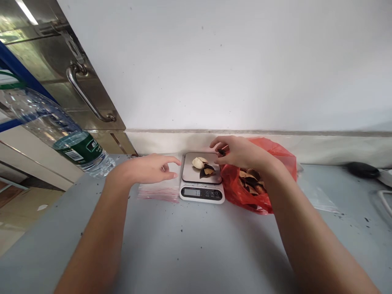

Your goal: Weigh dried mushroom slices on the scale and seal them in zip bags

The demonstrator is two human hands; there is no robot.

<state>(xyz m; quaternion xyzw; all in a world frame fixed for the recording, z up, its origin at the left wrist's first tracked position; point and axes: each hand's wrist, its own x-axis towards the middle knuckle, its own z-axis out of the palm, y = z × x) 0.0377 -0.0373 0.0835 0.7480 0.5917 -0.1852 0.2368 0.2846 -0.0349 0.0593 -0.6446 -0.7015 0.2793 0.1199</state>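
Note:
A white digital kitchen scale lies at the middle of the table's back. On its plate are a pale cream piece and a dark, curled piece with a tan inner side, which looks like dried peel. My left hand hovers just left of the plate, thumb and fingers apart, holding nothing. Over the plate's right edge, my right hand has its fingers curled round a small dark dried piece. Beneath that wrist, a red plastic bag holds several similar dark and tan pieces.
Clear plastic zip bags lie left of the scale, and another clear bag lies to the right. A water bottle stands at the left edge. A black object is at far right. The wall closes off the back.

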